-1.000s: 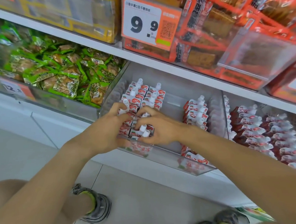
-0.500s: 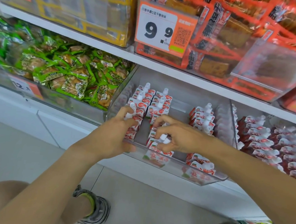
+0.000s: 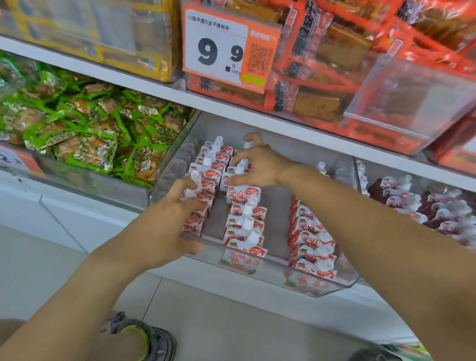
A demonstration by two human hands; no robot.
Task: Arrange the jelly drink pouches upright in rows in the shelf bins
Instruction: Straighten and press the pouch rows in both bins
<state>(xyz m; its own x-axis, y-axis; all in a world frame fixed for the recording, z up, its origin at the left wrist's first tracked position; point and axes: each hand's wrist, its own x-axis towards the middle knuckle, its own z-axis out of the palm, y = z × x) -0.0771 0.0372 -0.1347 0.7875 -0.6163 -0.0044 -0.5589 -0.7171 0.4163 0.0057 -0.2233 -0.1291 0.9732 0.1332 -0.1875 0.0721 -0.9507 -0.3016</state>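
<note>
Standing upright with white caps up, the jelly pouches run in three rows front to back in the clear bin. The left hand grips the left row; the right hand, fingers curled, pinches pouches farther back, hiding them.

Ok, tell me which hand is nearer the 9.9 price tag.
Right. The right hand is at the back of the pouch bin, just below the price tag. The left hand is at the bin's front left corner, farther down.
</note>
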